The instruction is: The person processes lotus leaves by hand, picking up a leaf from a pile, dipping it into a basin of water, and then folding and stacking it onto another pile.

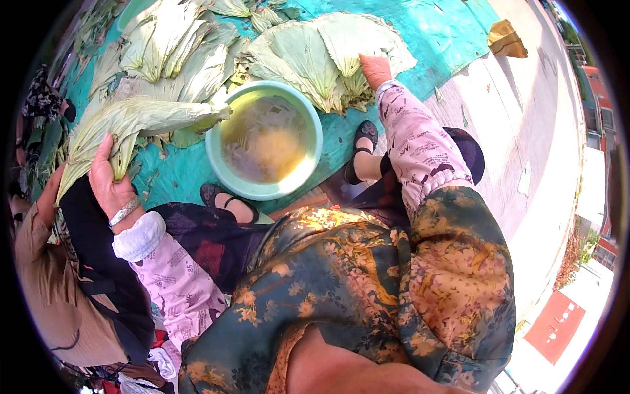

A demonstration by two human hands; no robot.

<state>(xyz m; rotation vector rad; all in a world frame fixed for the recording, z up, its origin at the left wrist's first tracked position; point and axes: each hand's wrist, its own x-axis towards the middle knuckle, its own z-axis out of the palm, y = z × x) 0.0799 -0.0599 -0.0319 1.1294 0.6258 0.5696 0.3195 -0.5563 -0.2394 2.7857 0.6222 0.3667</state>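
Note:
A bundle of pale green folded leaves (131,121), which look like dried lotus leaves, is pinched in my left hand (111,187). Its narrow tip reaches over the rim of a light green basin (314,141), which holds cloudy yellowish water. Another person's hand (49,194) is at the bundle's lower left end. At the upper right, my right hand (376,71) has its fingers closed at the edge of a folded leaf (348,43) on a fanned-out pile (289,62). Some of its fingertips are hidden.
More folded leaves (164,39) are piled at the upper left on a teal tarp (426,33). A brown piece of cardboard (506,39) sits at the tarp's right edge, beside pale paving (492,111). Close on my left is a person in a brown sleeve (39,276).

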